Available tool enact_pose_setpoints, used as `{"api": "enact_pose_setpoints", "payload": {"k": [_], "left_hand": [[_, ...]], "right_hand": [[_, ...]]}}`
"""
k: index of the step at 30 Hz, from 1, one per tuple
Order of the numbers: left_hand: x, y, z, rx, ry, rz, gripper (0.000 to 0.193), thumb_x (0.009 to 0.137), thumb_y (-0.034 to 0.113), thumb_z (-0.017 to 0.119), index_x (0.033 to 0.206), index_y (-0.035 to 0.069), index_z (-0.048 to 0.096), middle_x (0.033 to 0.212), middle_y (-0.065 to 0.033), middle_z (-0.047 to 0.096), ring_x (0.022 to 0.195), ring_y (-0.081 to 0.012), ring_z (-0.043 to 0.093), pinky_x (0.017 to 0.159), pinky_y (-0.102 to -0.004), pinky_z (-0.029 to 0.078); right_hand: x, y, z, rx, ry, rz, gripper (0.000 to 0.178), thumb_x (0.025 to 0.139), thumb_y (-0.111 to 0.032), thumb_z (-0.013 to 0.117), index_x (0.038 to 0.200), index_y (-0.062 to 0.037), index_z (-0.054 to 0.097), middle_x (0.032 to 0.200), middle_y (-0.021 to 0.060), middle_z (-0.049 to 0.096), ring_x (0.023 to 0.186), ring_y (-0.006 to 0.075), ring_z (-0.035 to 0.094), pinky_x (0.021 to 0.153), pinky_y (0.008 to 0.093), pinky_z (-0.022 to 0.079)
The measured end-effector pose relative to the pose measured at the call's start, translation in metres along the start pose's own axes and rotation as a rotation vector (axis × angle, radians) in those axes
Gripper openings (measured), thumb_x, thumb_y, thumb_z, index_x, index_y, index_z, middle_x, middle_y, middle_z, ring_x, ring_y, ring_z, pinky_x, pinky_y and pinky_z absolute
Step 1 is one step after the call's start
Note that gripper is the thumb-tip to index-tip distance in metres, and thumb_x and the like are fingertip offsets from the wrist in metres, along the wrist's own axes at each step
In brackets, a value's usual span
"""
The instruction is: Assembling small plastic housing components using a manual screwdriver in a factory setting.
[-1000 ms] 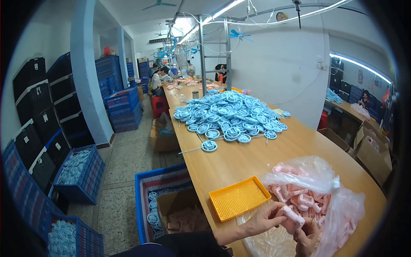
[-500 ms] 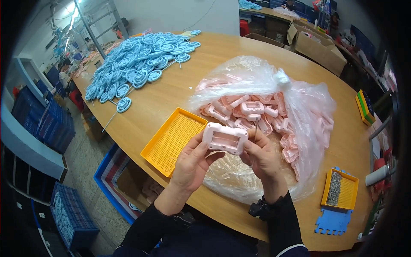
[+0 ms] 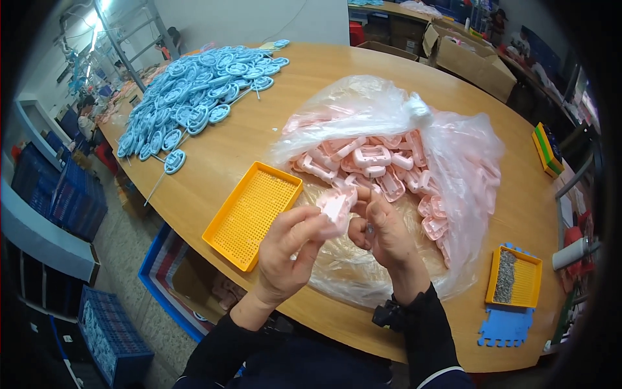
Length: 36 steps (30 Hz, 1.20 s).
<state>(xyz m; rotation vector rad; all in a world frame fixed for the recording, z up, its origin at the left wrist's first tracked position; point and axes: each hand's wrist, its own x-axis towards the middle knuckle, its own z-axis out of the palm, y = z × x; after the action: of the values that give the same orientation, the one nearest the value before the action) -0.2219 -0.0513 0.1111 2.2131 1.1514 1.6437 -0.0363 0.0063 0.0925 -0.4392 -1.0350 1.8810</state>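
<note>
My left hand grips a pale pink plastic casing, which is tilted and turned partly edge-on above the bag's front. At the casing's right edge is my right hand, its fingertips close to or touching it. The right fingers are curled, and a small shiny bit shows between them; what it belongs to is hidden. Behind both hands, many similar pink casings lie in the mouth of a clear plastic bag. Left of the hands stands a yellow perforated tray.
A heap of light blue oval parts, some with thin rods, covers the table's far left. To the right, a yellow tray of small metal pieces rests by a blue foam mat. Cardboard boxes stand beyond the table.
The casing has turned from facing me with its rectangular opening to a tilted, edge-on pose. My right hand has loosened from its right side, fingers curling inward. The view has shifted slightly.
</note>
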Motion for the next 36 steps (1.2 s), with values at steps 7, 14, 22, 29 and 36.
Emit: {"api": "enact_pose_setpoints", "payload": {"k": [7, 14, 22, 29, 36], "left_hand": [[-0.006, -0.008, -0.002, 0.167, -0.156, 0.233, 0.049, 0.071, -0.006, 0.068, 0.117, 0.012, 0.065, 0.126, -0.0158, 0.051, 0.109, -0.0302, 0.057, 0.092, -0.0367, 0.049], [-0.023, -0.005, 0.005, -0.570, -0.036, -0.447, 0.057, 0.089, 0.005, 0.062, 0.138, -0.001, 0.034, 0.123, -0.0137, 0.052, 0.110, -0.0182, 0.056, 0.093, -0.0325, 0.047], [-0.027, -0.005, 0.018, -0.714, 0.015, -0.677, 0.044, 0.090, 0.004, 0.062, 0.130, -0.001, 0.045, 0.110, -0.0108, 0.059, 0.097, -0.0136, 0.061, 0.081, -0.0258, 0.051], [-0.034, -0.009, 0.024, -0.647, -0.327, -0.660, 0.039, 0.089, 0.003, 0.061, 0.128, 0.001, 0.055, 0.099, -0.0069, 0.063, 0.084, -0.0100, 0.060, 0.073, -0.0234, 0.050], [-0.039, -0.002, 0.048, -0.600, -0.603, -0.680, 0.046, 0.093, 0.002, 0.053, 0.138, 0.002, 0.045, 0.100, -0.0049, 0.063, 0.089, -0.0087, 0.057, 0.079, -0.0236, 0.047]], "right_hand": [[0.003, 0.006, 0.004, 0.086, 0.035, 0.081, 0.045, 0.093, -0.025, 0.061, 0.132, -0.0051, 0.047, 0.091, -0.0004, 0.061, 0.060, 0.0034, 0.048, 0.049, 0.0175, 0.039], [-0.001, 0.005, 0.009, 0.024, 0.064, 0.013, 0.040, 0.093, -0.015, 0.058, 0.131, -0.0042, 0.048, 0.092, 0.0000, 0.061, 0.061, 0.0038, 0.048, 0.051, 0.0170, 0.039], [-0.025, 0.022, 0.017, -0.352, 0.173, -0.117, 0.032, 0.089, -0.013, 0.065, 0.116, -0.0023, 0.052, 0.093, 0.0009, 0.059, 0.074, 0.0038, 0.052, 0.061, 0.0190, 0.044], [-0.070, 0.006, 0.013, -0.582, 0.249, 0.026, 0.026, 0.088, -0.020, 0.066, 0.105, -0.0017, 0.060, 0.077, 0.0004, 0.059, 0.068, 0.0049, 0.052, 0.059, 0.0223, 0.043], [-0.113, 0.029, 0.009, -0.427, 0.447, 0.014, 0.030, 0.093, -0.017, 0.060, 0.118, -0.0022, 0.054, 0.081, 0.0001, 0.059, 0.065, 0.0051, 0.050, 0.058, 0.0203, 0.042]]}}
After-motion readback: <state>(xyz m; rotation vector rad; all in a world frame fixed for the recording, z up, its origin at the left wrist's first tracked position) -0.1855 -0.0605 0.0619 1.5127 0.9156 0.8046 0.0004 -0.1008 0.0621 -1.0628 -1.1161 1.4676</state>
